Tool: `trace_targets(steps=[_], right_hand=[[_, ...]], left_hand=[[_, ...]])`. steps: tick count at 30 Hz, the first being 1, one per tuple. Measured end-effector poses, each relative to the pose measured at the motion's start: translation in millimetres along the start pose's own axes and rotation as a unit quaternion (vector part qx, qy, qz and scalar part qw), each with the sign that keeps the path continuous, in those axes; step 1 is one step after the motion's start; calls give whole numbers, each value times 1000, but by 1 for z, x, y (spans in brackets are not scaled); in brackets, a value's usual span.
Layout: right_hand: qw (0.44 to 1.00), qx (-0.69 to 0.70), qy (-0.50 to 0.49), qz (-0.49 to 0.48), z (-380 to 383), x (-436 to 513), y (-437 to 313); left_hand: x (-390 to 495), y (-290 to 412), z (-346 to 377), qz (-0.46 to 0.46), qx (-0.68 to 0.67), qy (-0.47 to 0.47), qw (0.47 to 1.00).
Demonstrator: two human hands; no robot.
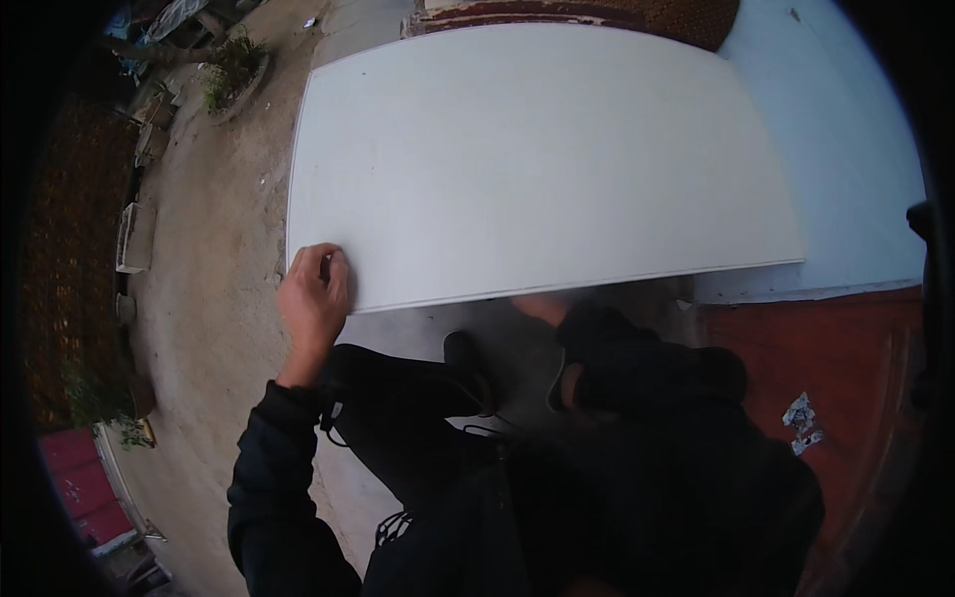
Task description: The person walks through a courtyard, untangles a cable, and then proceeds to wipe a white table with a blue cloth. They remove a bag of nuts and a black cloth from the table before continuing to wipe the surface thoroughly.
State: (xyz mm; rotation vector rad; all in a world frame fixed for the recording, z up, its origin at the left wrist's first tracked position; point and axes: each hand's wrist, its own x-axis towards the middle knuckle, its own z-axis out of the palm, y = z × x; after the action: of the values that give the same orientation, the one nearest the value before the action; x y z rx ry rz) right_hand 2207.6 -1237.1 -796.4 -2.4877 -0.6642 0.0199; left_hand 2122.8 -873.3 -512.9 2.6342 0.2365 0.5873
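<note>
A white rectangular tabletop or board [537, 164] with a thin pale edge strip spans the upper middle of the view. At its near left corner is my left hand [313, 291], fingers curled, touching the corner. Whether it grips the edge I cannot make out. My right hand [543, 306] is blurred at the near edge, right of the middle. Its fingers are hidden beneath the white panel, so anything they hold is out of sight. Whatever supports the panel is also hidden.
My legs and dark shoes [464, 354] are below the near edge. A pale blue wall [843, 134] borders the right side, above a red surface [806, 343] with a torn silvery patch [803, 425]. Leftward lies bare ground [209, 261] with planters [136, 237] and a ringed plant bed [235, 78].
</note>
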Motion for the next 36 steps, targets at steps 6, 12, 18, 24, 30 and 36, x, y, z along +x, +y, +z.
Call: trace_targets(steps=[6,12,18,24,30,36], right_hand=[[991,70,-97,57,-60,-27,29],[936,183,-299,-22,-173,-29,-110],[943,282,-155,-86,-287,22,-238],[942,130,57,-304,-236,92,-271],[925,-23,-203,-319,-157,96,-282],[893,-80,-298,-327,-159,140,-314]], left_hand=[[3,3,4,-2,17,39,999],[4,1,4,-53,7,27,998],[6,-13,6,-84,-37,24,995],[15,-43,6,-176,-398,52,899],[20,-63,2,-207,-618,79,754],[22,-65,6,-241,-698,131,661]])
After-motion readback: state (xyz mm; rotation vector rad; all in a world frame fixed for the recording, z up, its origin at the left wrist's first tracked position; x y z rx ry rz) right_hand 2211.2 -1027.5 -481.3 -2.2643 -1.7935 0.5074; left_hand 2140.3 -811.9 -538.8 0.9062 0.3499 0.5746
